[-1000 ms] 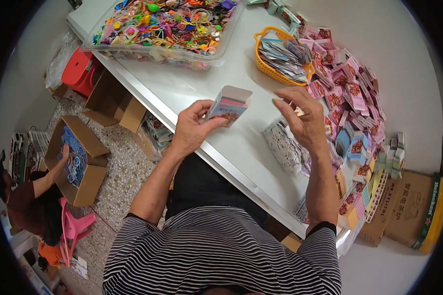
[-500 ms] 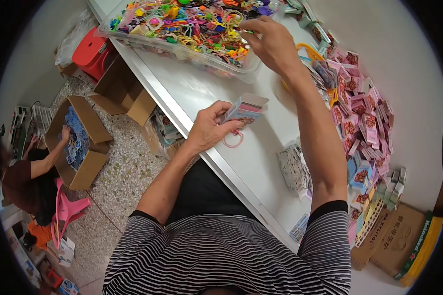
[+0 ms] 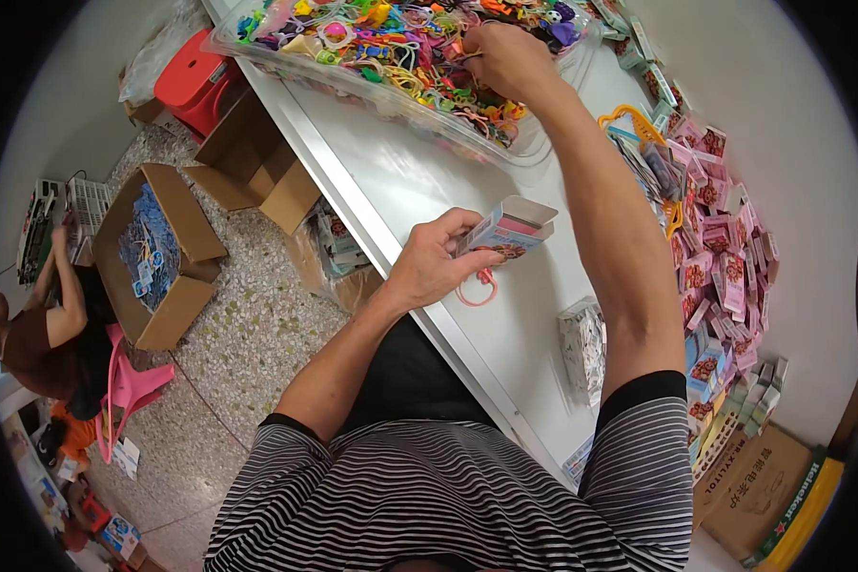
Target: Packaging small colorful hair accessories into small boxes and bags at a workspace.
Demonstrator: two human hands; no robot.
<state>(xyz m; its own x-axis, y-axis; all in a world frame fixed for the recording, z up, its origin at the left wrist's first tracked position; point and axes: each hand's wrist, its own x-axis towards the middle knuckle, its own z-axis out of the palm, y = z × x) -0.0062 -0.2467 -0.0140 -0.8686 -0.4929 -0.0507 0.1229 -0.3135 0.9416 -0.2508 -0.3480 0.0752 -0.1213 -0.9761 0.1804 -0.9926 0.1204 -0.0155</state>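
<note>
My left hand [image 3: 431, 265] is closed round a small light-blue and pink cardboard box [image 3: 513, 231] whose top flap stands open. Something pink shows inside the box mouth. Just below that hand a pink elastic loop [image 3: 477, 292] is seen against the white tabletop; whether it hangs or lies there I cannot tell. My right hand [image 3: 515, 65] reaches down to a heap of colourful plastic trinkets and cords [image 3: 391, 43] in a clear plastic tub [image 3: 372, 107]. Its fingers are pinched together among the trinkets, and what they grip is hidden.
Piled pink boxes [image 3: 725, 257] line the wall at right, beside a yellow basket [image 3: 672, 214]. A clear bag of packets [image 3: 583, 348] lies near my right forearm. On the floor at left, a person [image 3: 43, 329] sits near a carton of blue items [image 3: 176, 305].
My right hand has gone from above the tub down into the trinkets. My view has shifted a little. At left, the other person's hand has left the carton.
</note>
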